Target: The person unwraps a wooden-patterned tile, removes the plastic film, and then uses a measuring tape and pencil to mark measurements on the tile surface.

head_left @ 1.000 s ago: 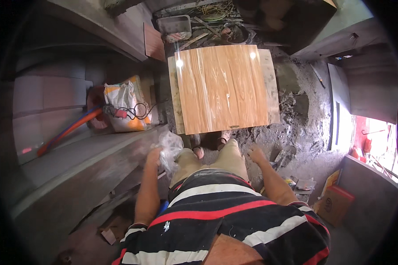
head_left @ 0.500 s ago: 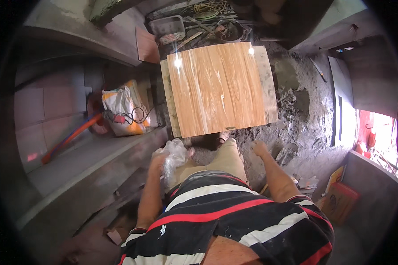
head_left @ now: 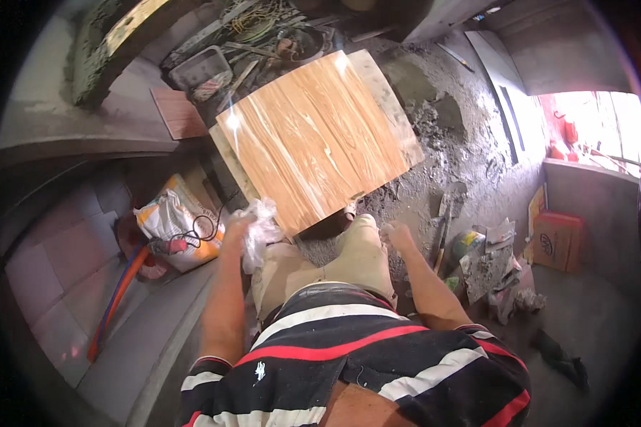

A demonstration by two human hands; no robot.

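Note:
A large glossy tile with a wood-grain print point(head_left: 313, 139) lies flat in front of me on a dusty floor. My left hand point(head_left: 238, 231) is closed on a crumpled white rag point(head_left: 260, 228) just off the tile's near left corner. My right hand point(head_left: 395, 235) hangs beside my right thigh with curled fingers and nothing in it that I can see. My legs in beige trousers and my striped shirt fill the lower middle.
A printed sack point(head_left: 174, 224) with a cable and an orange hose point(head_left: 117, 292) lies at the left by tiled steps. Tools and a plastic crate point(head_left: 199, 67) sit behind the tile. A trowel point(head_left: 445, 213), scraps and a cardboard box point(head_left: 555, 242) are at the right.
The view has swung so the tile now appears rotated. My left hand with the rag has risen from beside my thigh toward the tile's near corner. My right hand stays by my leg.

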